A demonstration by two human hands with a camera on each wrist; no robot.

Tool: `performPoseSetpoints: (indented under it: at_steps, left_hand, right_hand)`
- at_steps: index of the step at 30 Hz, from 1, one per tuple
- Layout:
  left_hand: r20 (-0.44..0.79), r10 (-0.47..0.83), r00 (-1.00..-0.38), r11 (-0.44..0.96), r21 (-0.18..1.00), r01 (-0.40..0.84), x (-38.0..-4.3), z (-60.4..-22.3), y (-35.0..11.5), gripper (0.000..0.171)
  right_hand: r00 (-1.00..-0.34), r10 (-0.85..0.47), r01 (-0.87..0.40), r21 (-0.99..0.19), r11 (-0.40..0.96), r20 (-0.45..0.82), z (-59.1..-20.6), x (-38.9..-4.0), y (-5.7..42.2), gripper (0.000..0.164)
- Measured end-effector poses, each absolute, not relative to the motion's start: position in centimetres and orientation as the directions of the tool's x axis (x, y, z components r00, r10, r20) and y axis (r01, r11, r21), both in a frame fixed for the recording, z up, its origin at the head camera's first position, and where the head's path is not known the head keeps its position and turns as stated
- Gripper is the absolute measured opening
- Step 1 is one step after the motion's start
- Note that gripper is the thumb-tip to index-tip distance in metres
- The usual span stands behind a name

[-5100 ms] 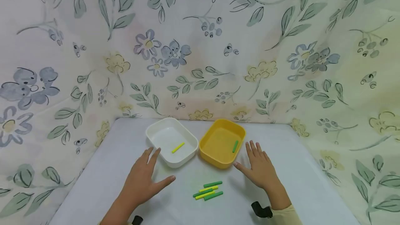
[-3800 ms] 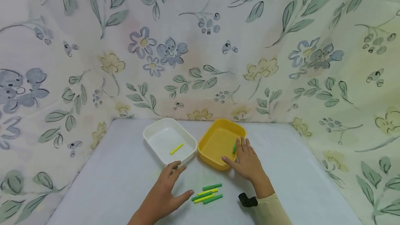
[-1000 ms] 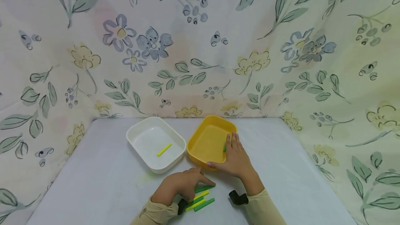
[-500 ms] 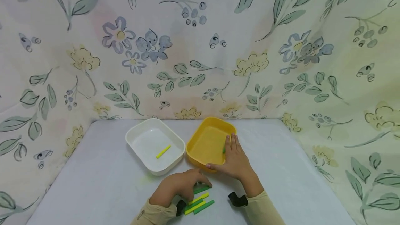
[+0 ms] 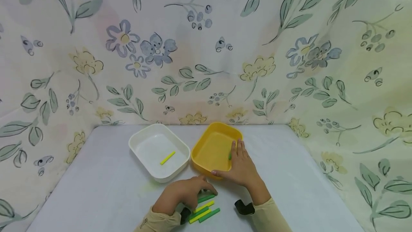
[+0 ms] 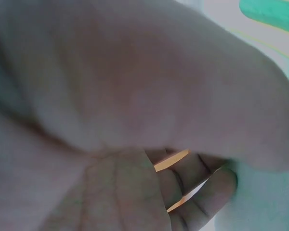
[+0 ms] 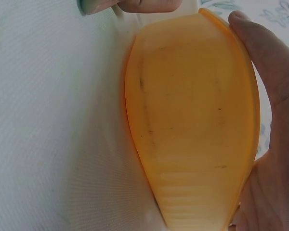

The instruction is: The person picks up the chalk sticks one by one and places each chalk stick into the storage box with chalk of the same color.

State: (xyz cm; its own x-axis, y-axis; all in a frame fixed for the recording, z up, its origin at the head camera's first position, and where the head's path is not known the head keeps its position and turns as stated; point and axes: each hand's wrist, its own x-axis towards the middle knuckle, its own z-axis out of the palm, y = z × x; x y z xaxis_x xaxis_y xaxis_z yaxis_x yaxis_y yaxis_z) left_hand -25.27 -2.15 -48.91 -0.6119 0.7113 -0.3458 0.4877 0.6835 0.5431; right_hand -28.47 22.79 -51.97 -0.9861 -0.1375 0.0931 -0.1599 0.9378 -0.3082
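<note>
My left hand (image 5: 181,194) reaches down over a loose group of thin sticks, its curved fingers pinching the far green stick (image 5: 206,198). The exact fingertip contact is hidden. Several more sticks lie just nearer, among them a yellow stick (image 5: 206,206) and a green stick (image 5: 210,215). My right hand (image 5: 243,167) rests against the yellow tray (image 5: 201,167), its fingers straight along the right rim and the thumb (image 7: 265,43) at the near rim. A green stick (image 5: 230,156) in that tray is partly covered by the fingers.
A white tray (image 5: 154,178) stands left of the yellow one, with a yellow stick (image 5: 167,158) inside. Both sit on a white-covered table (image 5: 96,174). Behind it hangs a floral cloth (image 5: 199,92).
Earlier, both hands hovered with spread fingers. The left hand has come down onto the sticks, shifting the far green one slightly left; the right has settled against the yellow tray.
</note>
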Motion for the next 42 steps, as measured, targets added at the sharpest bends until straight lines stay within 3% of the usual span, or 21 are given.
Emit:
performPoseSetpoints:
  at_steps: [42]
  left_hand:
    - [-0.35, 0.729, -0.589, 0.66, 0.588, 0.467, -25.75, -49.36, -2.67, 0.08]
  right_hand:
    - [-0.984, -0.14, -0.166, -0.299, 0.94, 0.108, -51.66, -28.22, 22.7, 0.151]
